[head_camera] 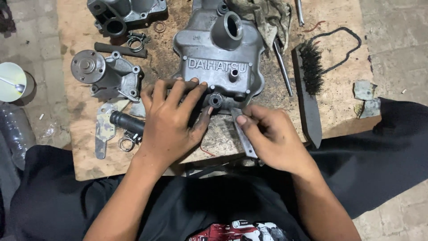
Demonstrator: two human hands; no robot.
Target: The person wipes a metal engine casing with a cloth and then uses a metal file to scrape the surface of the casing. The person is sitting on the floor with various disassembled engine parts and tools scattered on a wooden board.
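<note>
Fingers of the left hand (pixel 171 118) lie spread flat on the grey cast-metal engine cover (pixel 219 58); the right hand (pixel 272 134) pinches a thin flat grey metal strip (pixel 243 134).

Cover sits at upper centre of the frame, long axis running top to bottom, round filler neck facing up, near edge under the left fingertips. Strip lies at lower centre, long axis slanting from upper left to lower right, upper tip touching the cover's near edge; right thumb and fingers are closed narrow on it. Surface: stained, worn plywood board (pixel 339 107) on a paved stone floor (pixel 397 40). Wire brush (pixel 310 89) lies right of centre, grey water pump casting (pixel 107 76) at left, black rubber hose (pixel 127 122) just beside the left hand.
</note>
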